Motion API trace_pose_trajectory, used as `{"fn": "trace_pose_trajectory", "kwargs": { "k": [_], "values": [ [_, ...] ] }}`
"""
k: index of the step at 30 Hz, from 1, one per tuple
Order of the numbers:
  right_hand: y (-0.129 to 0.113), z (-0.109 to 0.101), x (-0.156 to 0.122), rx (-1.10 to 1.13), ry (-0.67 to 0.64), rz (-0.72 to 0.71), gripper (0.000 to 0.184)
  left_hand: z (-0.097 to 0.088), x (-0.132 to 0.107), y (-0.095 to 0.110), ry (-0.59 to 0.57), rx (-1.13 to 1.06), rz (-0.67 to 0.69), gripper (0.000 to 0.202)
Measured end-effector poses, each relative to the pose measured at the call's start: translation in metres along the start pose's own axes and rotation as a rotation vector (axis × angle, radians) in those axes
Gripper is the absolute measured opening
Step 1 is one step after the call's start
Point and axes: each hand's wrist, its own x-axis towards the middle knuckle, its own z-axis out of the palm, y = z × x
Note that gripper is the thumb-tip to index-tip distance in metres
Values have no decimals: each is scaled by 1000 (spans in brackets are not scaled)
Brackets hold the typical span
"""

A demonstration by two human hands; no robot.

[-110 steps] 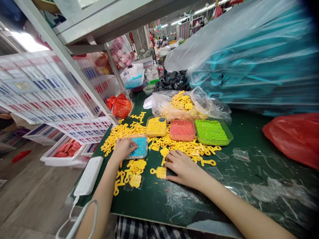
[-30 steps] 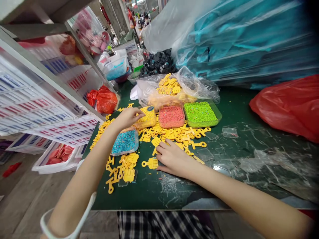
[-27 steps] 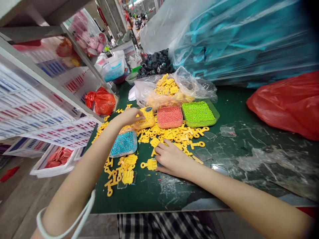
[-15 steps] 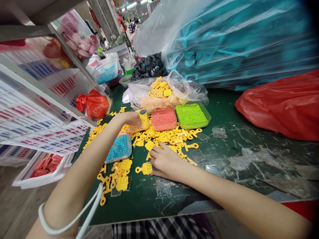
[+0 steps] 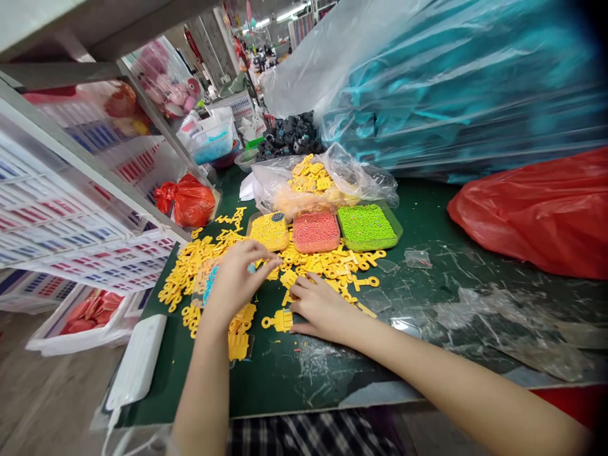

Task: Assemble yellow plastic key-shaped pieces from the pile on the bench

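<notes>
My left hand (image 5: 240, 272) hovers over the tub of blue beads (image 5: 209, 285), covering much of it. Its thumb and forefinger are pinched together; anything between them is too small to make out. On the table, my right hand (image 5: 319, 310) is closed over the edge of a flat yellow plastic piece with a ring end (image 5: 279, 320), whose right part it hides. Beyond the hands stand a tub of yellow beads (image 5: 266, 233) with a dark round thing in it, a tub of red beads (image 5: 316, 232) and a tub of green beads (image 5: 368, 227).
Loose yellow pieces (image 5: 332, 261) are heaped around the tubs, with more in a clear bag (image 5: 270, 180) behind. A white power bank (image 5: 137, 361) with a cable lies at the left edge. Red plastic (image 5: 532, 212) and bagged teal parts (image 5: 456, 95) fill the right back.
My left hand has moved from the yellow bead tub towards me, over the blue beads. The white power bank has come into sight. My right hand stays on the yellow piece.
</notes>
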Motion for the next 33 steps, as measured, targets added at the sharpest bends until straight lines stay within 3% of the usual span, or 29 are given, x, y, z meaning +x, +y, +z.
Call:
{"fn": "trace_pose_trajectory", "kwargs": {
  "k": [4,8,26,30,33],
  "values": [
    [-1,1,0,38,0,46,31,35,-65,4,-38,-128,-91,28],
    [-1,1,1,82,0,57,30,58,-93,-5,-83,-127,-124,27],
    [-1,4,0,92,-6,58,32,66,-104,-8,-111,-113,-166,20],
    [3,4,-2,99,2,43,34,64,-104,-9,-36,-132,-170,26],
    [10,-2,-2,88,34,26,22,63,-102,-4,40,-127,-134,27]
  ]
}}
